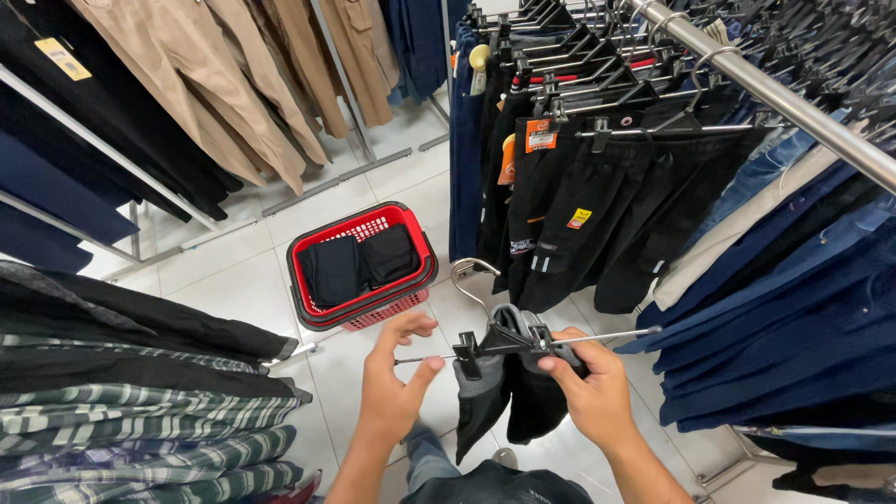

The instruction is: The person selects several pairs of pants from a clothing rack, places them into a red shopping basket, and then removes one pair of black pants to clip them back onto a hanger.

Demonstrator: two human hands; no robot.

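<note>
hanger: black clip hanger (504,342) with a metal hook, held level above the tiled floor (243,271), a dark folded garment (509,392) hanging from it
right hand (593,387): clenched on the hanger's right half and the garment top
left hand (397,373): fingers pinching the bar's left end
basket: red shopping basket (411,238) on the floor just beyond, dark clothes inside
racks: black trousers (597,215) hanging on the right rail, striped shirts (140,429) on the left
</note>
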